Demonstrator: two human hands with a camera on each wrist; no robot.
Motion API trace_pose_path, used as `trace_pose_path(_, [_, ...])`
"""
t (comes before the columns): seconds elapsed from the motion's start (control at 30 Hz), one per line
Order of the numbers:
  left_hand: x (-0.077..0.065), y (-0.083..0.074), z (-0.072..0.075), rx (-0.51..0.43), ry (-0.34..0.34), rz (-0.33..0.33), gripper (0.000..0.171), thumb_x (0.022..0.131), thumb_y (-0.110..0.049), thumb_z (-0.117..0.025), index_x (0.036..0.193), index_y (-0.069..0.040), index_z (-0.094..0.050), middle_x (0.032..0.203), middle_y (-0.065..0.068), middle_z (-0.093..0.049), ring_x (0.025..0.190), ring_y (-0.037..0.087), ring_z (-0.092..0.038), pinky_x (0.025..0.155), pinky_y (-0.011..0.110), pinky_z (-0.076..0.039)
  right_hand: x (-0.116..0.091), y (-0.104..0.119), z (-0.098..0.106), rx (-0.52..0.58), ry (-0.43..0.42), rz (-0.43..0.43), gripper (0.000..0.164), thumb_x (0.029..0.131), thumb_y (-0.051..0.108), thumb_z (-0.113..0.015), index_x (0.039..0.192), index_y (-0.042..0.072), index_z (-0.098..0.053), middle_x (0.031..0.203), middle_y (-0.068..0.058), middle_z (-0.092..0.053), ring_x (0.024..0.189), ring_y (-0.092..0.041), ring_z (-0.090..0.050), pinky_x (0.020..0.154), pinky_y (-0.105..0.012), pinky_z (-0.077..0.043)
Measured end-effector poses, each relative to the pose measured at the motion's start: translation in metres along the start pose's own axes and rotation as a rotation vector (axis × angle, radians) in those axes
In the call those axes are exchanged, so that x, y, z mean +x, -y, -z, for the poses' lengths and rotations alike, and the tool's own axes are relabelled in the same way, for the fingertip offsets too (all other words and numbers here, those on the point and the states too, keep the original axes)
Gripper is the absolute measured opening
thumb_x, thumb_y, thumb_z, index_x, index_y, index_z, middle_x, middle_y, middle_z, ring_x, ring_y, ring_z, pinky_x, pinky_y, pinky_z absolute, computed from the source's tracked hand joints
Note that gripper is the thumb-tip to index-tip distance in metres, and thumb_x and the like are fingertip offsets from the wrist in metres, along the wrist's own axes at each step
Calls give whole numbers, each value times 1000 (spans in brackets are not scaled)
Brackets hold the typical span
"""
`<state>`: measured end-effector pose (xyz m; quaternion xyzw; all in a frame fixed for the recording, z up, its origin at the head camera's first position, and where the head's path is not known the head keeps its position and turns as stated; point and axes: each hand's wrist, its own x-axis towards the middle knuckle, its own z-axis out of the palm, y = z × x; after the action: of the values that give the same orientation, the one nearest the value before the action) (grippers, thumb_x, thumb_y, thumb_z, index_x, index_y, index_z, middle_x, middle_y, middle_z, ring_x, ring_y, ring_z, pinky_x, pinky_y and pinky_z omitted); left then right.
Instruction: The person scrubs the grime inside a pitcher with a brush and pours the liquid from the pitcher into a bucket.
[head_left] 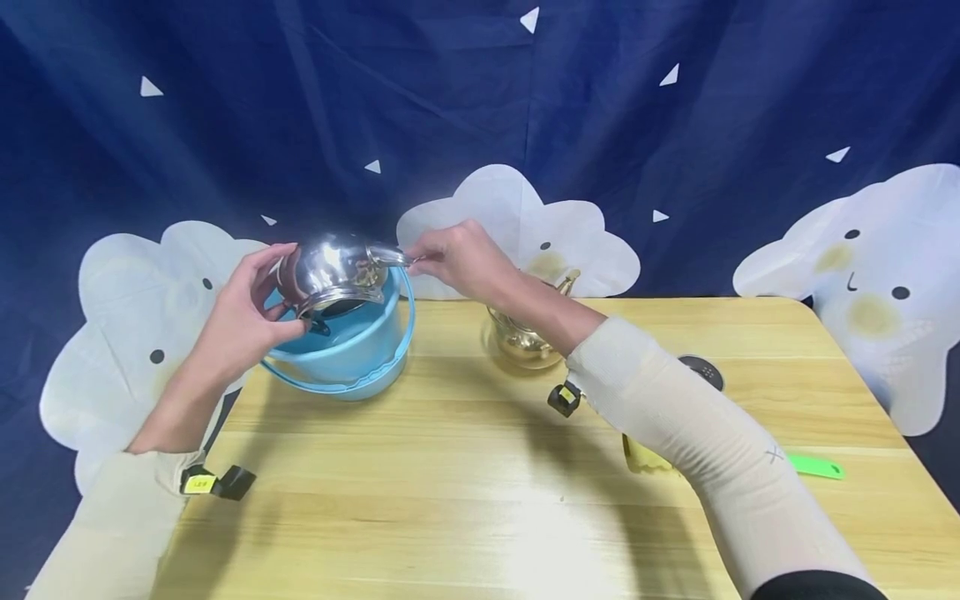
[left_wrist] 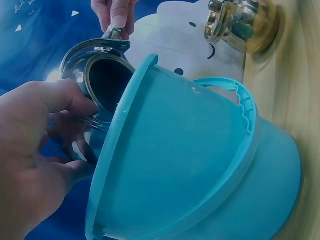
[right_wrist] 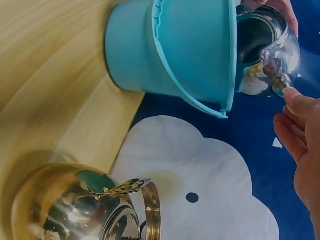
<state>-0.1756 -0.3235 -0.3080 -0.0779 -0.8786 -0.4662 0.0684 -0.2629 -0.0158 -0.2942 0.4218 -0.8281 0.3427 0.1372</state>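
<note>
in the head view, the left hand is holding the silver pot by its body, fingers spread round one side, while the right hand is pinching the tip of its jutting end, fingertips close together. the pot is hanging tipped over the bucket, mouth turned down. the gold pot is standing on the table, partly behind the right forearm.

in the left wrist view, the left fingers are gripping the silver pot near its mouth, which is facing the bucket's rim. no liquid is showing.

in the right wrist view, the right thumb and fingers are nipping the jutting end; whether that is spout or handle, i cannot tell.

emptying the silver pot into the bucket seems to be the step in hand; the next move probably calls for a steady two-handed tilt, mouth within the rim.
</note>
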Motion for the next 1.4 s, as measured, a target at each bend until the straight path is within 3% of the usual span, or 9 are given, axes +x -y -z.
trace_pose_path(0.33, [-5,4,-4,-9,-48,-89,105,73,22,-73,159,-23,-33,166,3,-30,158,30,-31,107,15,-47,1,5,4,-9,-13,60,17,88,13,-81,104,6,-81,105,-8,-81,97,-19,-79,86,-20,-60])
trace_pose_path(0.63, [-7,3,-7,25,-91,-156,105,70,23,-74,158,-21,-36,164,2,-34,156,31,-34,105,12,-46,1,4,6,-32,-25,93,16,89,13,-80,103,5,-81,104,-8,-81,97,-20,-79,87,-22,-61])
trace_pose_path(0.8, [-8,4,-8,29,-124,-196,106,68,25,-73,157,-21,-38,164,1,-36,155,31,-37,108,16,-47,2,5,6,-44,-50,126,17,90,11,-79,104,3,-79,105,-10,-81,98,-21,-79,89,-23,-61])
trace_pose_path(0.93, [-9,4,-8,41,-146,-209,106,68,25,-74,157,-21,-39,164,1,-36,155,31,-37,110,20,-47,1,8,7,-47,-61,143,17,90,10,-78,105,2,-78,106,-11,-81,99,-22,-79,91,-23,-60])
trace_pose_path(1.4, [-14,2,-12,9,-172,-246,106,67,28,-72,156,-18,-39,165,4,-36,154,31,-38,106,12,-47,-1,11,6,-52,-83,187,18,91,7,-77,107,-1,-77,107,-13,-80,102,-24,-78,95,-24,-59])
